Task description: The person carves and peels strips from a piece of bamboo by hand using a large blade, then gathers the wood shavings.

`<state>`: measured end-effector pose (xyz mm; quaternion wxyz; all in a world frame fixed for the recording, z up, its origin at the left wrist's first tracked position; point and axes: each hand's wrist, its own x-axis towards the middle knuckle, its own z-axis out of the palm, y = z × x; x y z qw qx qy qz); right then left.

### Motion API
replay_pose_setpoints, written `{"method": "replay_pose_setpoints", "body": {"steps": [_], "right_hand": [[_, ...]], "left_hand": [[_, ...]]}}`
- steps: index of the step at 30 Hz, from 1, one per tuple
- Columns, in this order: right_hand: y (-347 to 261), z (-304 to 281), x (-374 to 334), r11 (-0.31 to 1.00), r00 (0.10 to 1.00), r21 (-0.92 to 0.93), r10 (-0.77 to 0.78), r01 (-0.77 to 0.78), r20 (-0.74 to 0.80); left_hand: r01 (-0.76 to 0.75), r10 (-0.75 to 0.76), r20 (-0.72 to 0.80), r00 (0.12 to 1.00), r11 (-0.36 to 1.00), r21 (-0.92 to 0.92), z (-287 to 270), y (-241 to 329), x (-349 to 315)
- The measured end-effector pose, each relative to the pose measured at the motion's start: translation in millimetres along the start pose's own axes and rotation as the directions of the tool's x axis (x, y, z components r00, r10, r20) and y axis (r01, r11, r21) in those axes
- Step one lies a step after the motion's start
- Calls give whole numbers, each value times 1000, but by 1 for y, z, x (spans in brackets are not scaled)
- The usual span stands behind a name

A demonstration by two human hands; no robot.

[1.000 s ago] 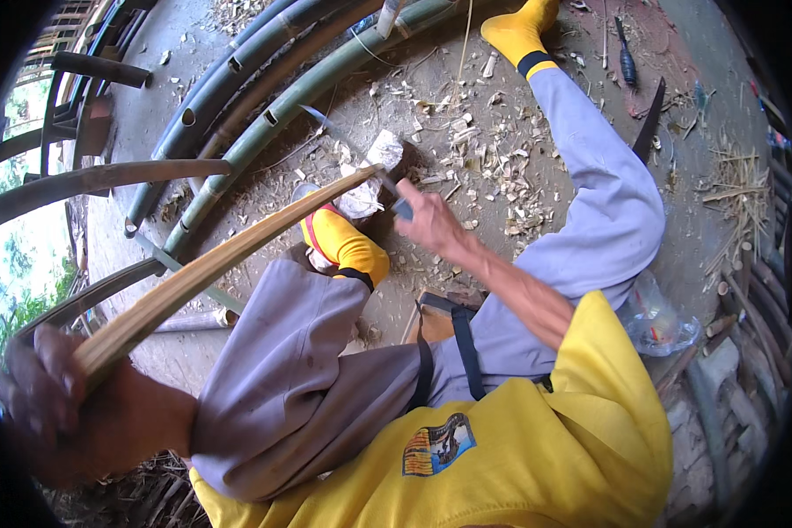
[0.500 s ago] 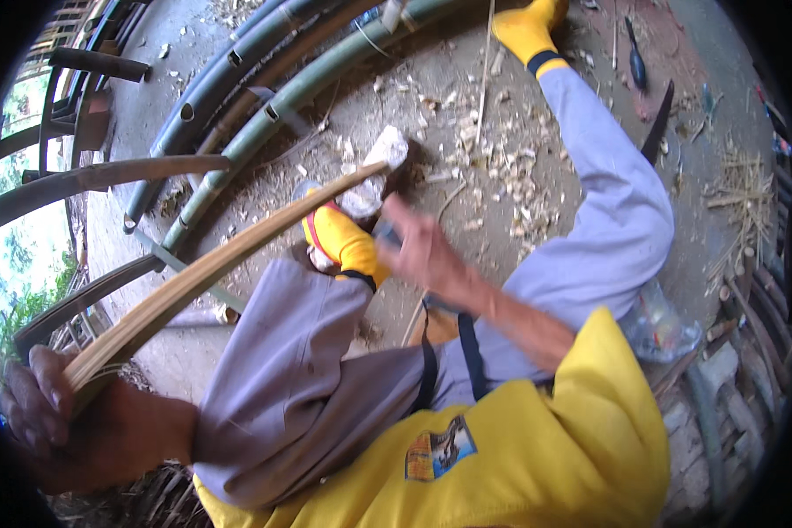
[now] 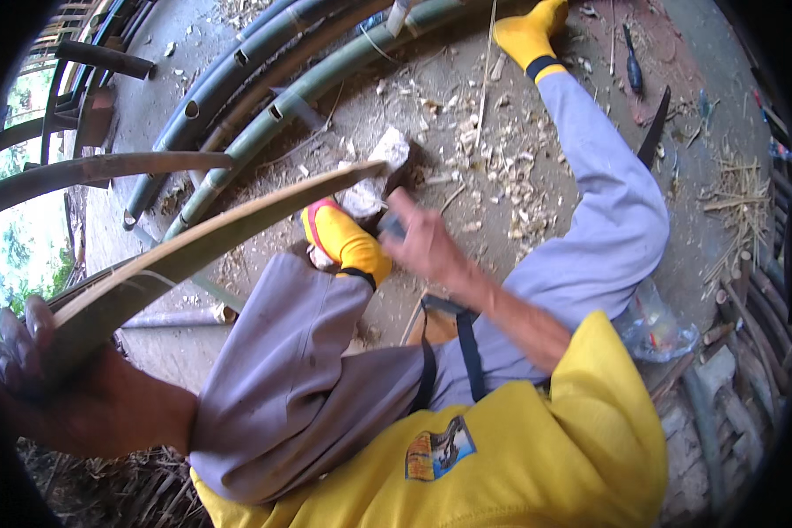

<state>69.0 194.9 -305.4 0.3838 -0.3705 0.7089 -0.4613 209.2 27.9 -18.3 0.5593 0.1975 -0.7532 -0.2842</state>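
Observation:
A long split bamboo slat (image 3: pixel 211 239) slants across the left side, pale on its edge and green on its face. My left hand (image 3: pixel 48 378) is closed around its near end at the left rim. Its far end lies over a whitish, rough block (image 3: pixel 387 158) on the ground. Beside that end, my right hand (image 3: pixel 427 251) is closed on the dark handle (image 3: pixel 392 227) of a tool whose working part I cannot make out. The hand is slightly blurred. My foot in a yellow sock (image 3: pixel 348 242) is beside the block, beneath the slat.
Green bamboo poles (image 3: pixel 317 81) lie at the upper left. Wood shavings (image 3: pixel 519 185) litter the ground between my legs. A dark curved blade (image 3: pixel 656 128) and a black-handled tool (image 3: pixel 633 66) lie beyond my right leg. A clear plastic bag (image 3: pixel 660 330) sits beside my right knee.
My left hand has turned the bamboo slat, so more of its green face shows, and its near end has risen a little. My right hand has shifted slightly beside the far end.

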Motion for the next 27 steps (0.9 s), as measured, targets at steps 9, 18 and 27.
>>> {"method": "replay_pose_setpoints", "body": {"steps": [9, 18, 27], "right_hand": [[37, 16, 14, 997, 998, -62, 43, -46, -46], [58, -16, 3, 971, 973, -69, 231, -231, 1], [-56, -29, -42, 989, 1000, 148, -24, 26, -18]], "left_hand": [[108, -118, -135, 984, 991, -79, -14, -11, 14], [476, -314, 358, 879, 576, -665, 0, 2, 21], [262, 32, 386, 922, 684, -681, 10, -20, 25]]}}
